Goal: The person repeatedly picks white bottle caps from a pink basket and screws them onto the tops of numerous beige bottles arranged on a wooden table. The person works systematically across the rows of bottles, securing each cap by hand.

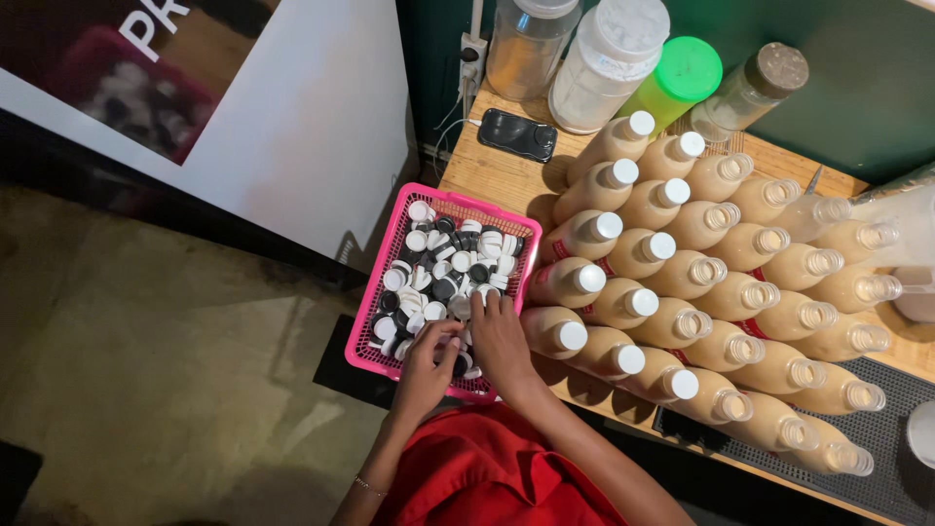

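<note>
A pink plastic basket (390, 255) full of white and black bottle caps (450, 261) sits at the left edge of a wooden table (497, 178). Both my hands are in its near end. My left hand (426, 368) is curled, its fingertips pinched on a white cap. My right hand (501, 338) lies flat on the caps with fingers spread, close to the basket's right rim. Just right of the basket stand rows of bottles of beige liquid: the nearer ones (589, 279) carry white caps, the further ones (760, 295) are uncapped.
A black phone (517, 133) lies behind the basket, on a cable. Behind it stand clear jars (606, 60), a green-lidded container (682, 76) and a brown-lidded jar (755, 88). A black rubber mat (901, 477) lies under the bottles at right. A white panel (292, 127) and bare floor are at left.
</note>
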